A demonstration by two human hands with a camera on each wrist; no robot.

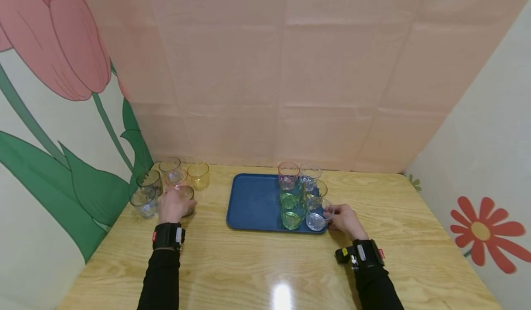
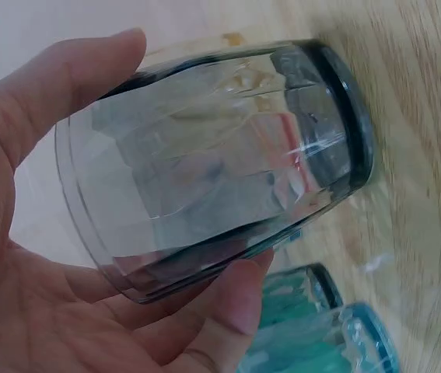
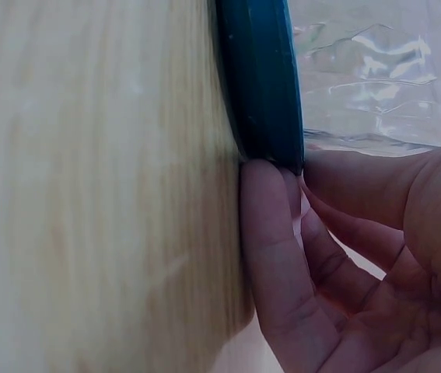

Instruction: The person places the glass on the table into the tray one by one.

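Observation:
My left hand grips a grey-tinted glass at the left of the table, thumb on one side and fingers on the other. The glass is upright, its base at or close to the wood. On the right, my right hand pinches the edge of the blue tray near its front right corner. The right wrist view has the thumb over the tray's rim and a finger under it. Beside those fingers stands a clear glass on the tray, with a green glass to its left.
Behind them on the tray are a pink glass, an amber glass and others. Near the left hand stand a clear glass, a dark glass and a yellow glass. Walls border the wooden table at back and sides.

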